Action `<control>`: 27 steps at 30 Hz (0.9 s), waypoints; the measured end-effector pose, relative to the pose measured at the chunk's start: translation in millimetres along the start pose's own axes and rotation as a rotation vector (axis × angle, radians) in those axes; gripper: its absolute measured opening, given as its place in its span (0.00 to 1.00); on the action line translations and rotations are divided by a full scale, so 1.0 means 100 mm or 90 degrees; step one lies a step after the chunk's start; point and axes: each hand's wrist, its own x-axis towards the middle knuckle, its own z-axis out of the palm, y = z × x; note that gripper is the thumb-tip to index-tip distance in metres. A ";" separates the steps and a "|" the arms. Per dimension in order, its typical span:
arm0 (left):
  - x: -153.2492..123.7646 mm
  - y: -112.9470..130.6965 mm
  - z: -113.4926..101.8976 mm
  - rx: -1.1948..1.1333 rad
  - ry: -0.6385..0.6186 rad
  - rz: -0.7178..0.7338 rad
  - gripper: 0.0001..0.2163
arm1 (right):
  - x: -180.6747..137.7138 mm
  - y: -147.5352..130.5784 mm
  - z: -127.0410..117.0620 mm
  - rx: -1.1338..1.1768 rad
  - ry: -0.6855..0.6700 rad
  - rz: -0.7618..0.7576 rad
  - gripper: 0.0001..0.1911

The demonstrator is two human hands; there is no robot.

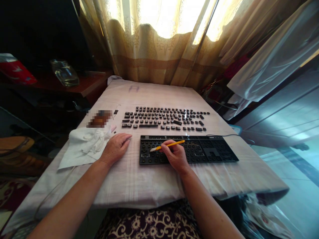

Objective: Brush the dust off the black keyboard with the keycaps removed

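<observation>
A black keyboard frame (211, 151) with its keycaps removed lies across the cloth-covered table (139, 182). My right hand (175, 156) rests on its left half, fingers closed on a small yellow-handled brush (167, 145) whose pale bristles point left. My left hand (117, 146) lies flat on the cloth just left of the keyboard, fingers stretched out and holding nothing. Rows of loose black keycaps (164, 118) are laid out on the cloth behind the keyboard.
A crumpled white cloth (82, 147) sits left of my left hand, with a blurred-out object (99, 119) behind it. The keyboard cable (234, 135) runs off to the right. Curtains (159, 43) hang behind the table; a dark side table (82, 84) stands at the left.
</observation>
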 end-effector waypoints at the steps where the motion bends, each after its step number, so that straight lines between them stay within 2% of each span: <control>1: 0.00 0.00 0.00 0.000 -0.001 0.000 0.16 | 0.00 0.00 0.00 0.003 -0.001 0.004 0.11; 9: 0.01 0.02 -0.01 -0.003 0.000 -0.001 0.16 | 0.00 0.01 0.01 -0.075 -0.038 0.022 0.13; 19: 0.00 0.00 0.00 -0.002 -0.003 -0.003 0.16 | 0.01 0.07 0.00 0.049 -0.029 0.050 0.15; 23: 0.00 -0.01 0.01 -0.003 0.000 0.000 0.16 | 0.01 0.08 0.00 0.029 0.005 0.042 0.17; 27: 0.00 0.00 0.00 -0.001 0.000 -0.001 0.15 | 0.01 0.07 0.01 0.016 -0.012 0.041 0.17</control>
